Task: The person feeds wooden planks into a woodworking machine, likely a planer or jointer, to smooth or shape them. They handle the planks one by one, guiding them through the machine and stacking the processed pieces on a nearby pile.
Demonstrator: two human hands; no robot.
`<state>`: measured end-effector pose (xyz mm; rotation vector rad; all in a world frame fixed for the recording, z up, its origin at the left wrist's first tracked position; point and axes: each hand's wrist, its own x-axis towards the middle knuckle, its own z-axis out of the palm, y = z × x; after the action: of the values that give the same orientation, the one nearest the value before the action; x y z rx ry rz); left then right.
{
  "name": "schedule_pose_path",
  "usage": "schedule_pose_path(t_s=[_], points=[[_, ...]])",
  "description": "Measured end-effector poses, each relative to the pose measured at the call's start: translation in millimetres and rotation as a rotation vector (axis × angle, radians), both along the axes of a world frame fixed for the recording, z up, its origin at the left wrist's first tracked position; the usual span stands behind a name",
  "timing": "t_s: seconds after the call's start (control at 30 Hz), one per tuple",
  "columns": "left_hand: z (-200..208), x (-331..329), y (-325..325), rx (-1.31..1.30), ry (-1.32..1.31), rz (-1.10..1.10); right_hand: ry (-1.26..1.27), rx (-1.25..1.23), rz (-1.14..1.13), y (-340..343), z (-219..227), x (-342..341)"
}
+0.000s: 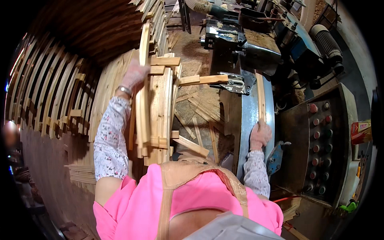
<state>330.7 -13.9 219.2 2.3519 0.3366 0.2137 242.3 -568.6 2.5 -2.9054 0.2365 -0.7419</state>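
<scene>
My left hand (135,75), in a pale pink knit glove and somewhat blurred, is closed round a long pale wooden strip (142,108). That strip lies above a stack of planks (160,100) on my left. My right hand (260,137), gloved the same way, grips the near end of another wooden strip (261,94). This second strip lies lengthwise on the smooth metal bed (248,120) of a woodworking machine (260,44). Its far end runs in under the machine's cover.
Tall racks of wooden strips (44,88) stand at the left. Offcuts (200,110) litter the floor between stack and machine. A short wood piece (214,79) juts from a metal bracket (239,83). At the right are a control box with buttons (320,148) and a blue clamp handle (276,158).
</scene>
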Motion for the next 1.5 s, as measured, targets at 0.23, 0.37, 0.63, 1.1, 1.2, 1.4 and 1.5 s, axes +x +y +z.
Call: schedule_pose_path(t_s=[0.23,0.37,0.63,1.1,1.2,1.4,1.5], points=[[-39.4,80.2,-134.6,0.062,-0.513,-0.117,0.357,1.199,0.961,144.2,82.0,10.3],[-69.1,60.2,-232.4,-0.445,-0.480,-0.283,0.207,1.040,0.535,148.5,69.1,-47.5],[-72.1,26.8,-149.5,-0.474,-0.069,-0.411,0.212,0.127,-0.164,14.9,9.1,-260.8],[-54.0,11.0,-122.1,0.016,0.039,-0.329,-0.040,0.098,-0.119,-9.4,-25.9,21.8],[-48.3,10.4,-74.5,0.326,0.137,-0.196,0.002,0.115,-0.147,-6.6,-25.1,-27.2],[-67.1,-19.5,32.2,0.668,0.339,0.111,0.321,0.178,-0.226,-2.3,-11.7,-229.0],[-86.6,-19.4,47.4,0.737,0.360,0.117,0.345,0.140,-0.262,-4.6,-4.7,-270.2]])
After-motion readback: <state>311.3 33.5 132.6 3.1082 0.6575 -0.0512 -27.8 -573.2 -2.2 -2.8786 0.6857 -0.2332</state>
